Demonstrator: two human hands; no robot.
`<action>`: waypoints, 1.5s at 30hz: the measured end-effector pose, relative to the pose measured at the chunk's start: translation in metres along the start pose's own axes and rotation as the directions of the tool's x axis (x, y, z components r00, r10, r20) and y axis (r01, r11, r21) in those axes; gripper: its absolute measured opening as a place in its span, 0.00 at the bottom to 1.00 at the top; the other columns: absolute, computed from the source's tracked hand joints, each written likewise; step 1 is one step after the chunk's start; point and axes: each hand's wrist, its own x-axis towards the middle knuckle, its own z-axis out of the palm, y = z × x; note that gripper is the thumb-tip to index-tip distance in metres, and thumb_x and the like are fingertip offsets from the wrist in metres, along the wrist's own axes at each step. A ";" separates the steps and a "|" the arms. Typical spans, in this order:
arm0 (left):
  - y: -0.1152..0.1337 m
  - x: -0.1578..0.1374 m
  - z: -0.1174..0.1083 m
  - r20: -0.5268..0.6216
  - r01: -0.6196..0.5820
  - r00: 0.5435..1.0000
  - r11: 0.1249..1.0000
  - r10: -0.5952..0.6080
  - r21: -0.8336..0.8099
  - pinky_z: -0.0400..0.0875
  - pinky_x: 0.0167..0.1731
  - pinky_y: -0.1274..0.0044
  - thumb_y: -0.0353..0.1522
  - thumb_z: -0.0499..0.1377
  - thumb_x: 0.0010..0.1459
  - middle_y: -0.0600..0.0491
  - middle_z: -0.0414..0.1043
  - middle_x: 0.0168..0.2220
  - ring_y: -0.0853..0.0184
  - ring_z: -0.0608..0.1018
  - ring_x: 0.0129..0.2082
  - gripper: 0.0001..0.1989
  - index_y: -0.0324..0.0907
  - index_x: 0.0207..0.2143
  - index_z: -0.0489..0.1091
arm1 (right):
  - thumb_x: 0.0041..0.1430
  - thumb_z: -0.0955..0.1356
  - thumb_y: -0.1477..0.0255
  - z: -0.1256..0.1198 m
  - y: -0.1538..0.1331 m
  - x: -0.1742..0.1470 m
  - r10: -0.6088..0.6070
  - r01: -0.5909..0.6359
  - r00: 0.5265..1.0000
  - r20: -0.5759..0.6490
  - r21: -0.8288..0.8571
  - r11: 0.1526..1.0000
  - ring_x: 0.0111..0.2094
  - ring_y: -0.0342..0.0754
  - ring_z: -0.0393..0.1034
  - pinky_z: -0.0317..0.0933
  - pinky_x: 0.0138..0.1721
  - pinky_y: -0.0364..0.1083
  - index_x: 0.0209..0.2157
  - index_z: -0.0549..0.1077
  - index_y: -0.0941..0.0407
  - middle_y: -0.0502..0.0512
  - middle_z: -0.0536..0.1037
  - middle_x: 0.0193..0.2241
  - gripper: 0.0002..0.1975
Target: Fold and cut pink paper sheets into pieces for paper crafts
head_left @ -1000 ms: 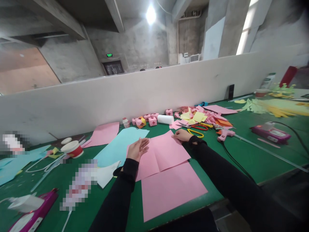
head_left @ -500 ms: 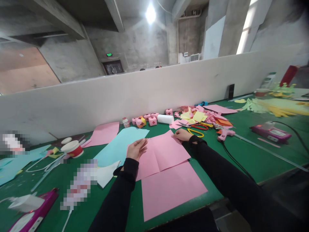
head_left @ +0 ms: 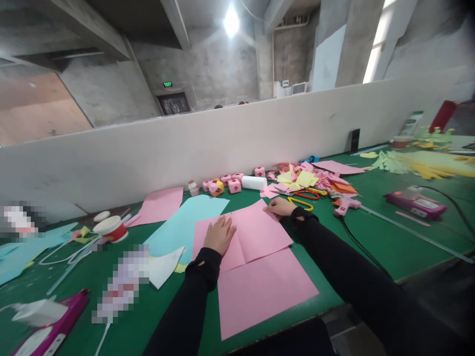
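Note:
My left hand point(head_left: 220, 235) lies flat on the left half of a creased sheet of pink paper point(head_left: 260, 232), its fingers stretched towards the far edge. A fold line runs down the middle of this sheet. At the far right corner my right hand point(head_left: 281, 206) is closed on the paper's edge. A second pink sheet point(head_left: 265, 291) lies partly under the creased one, nearer to me. Left of them a light-blue sheet point(head_left: 185, 217) rests on the green table, and a white piece of paper point(head_left: 166, 267) is beside my left sleeve.
Scissors point(head_left: 306, 195) and a pile of paper scraps point(head_left: 308, 175) lie beyond my right hand. A pink glue gun point(head_left: 347, 204) is to its right. Folded pink paper pieces point(head_left: 234, 186) line the white partition point(head_left: 148, 158). A paper cup point(head_left: 113, 228) stands at left.
My left hand has come down from a raised, curled pose onto the pink paper, moving slightly right and flattening out. My right hand stays at the corner.

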 end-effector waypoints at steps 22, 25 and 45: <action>-0.003 0.001 0.003 0.028 0.031 0.999 0.969 -0.039 0.245 0.53 0.60 0.58 0.37 0.43 0.66 0.43 0.54 0.65 0.59 0.57 0.65 0.23 0.41 0.61 0.59 | 0.55 0.69 0.55 -0.007 -0.007 -0.009 0.071 -0.075 0.994 0.083 0.057 0.996 0.17 0.40 0.66 0.63 0.21 0.38 0.16 0.66 0.58 0.51 0.70 0.14 0.23; -0.006 0.002 0.000 0.010 0.057 0.998 0.964 -0.061 0.259 0.53 0.60 0.57 0.35 0.42 0.66 0.41 0.56 0.64 0.57 0.57 0.65 0.23 0.39 0.59 0.60 | 0.47 0.72 0.52 -0.007 -0.009 -0.011 0.072 -0.082 0.992 0.105 0.091 0.993 0.19 0.41 0.68 0.65 0.22 0.38 0.18 0.68 0.58 0.52 0.72 0.15 0.24; 0.001 -0.009 0.007 0.066 -0.005 0.998 0.965 -0.012 0.262 0.48 0.61 0.53 0.32 0.39 0.65 0.41 0.49 0.66 0.55 0.54 0.66 0.26 0.36 0.64 0.53 | 0.49 0.73 0.57 -0.006 -0.003 -0.005 0.043 -0.049 0.994 0.097 0.060 0.997 0.14 0.38 0.61 0.58 0.18 0.38 0.14 0.67 0.58 0.48 0.67 0.11 0.22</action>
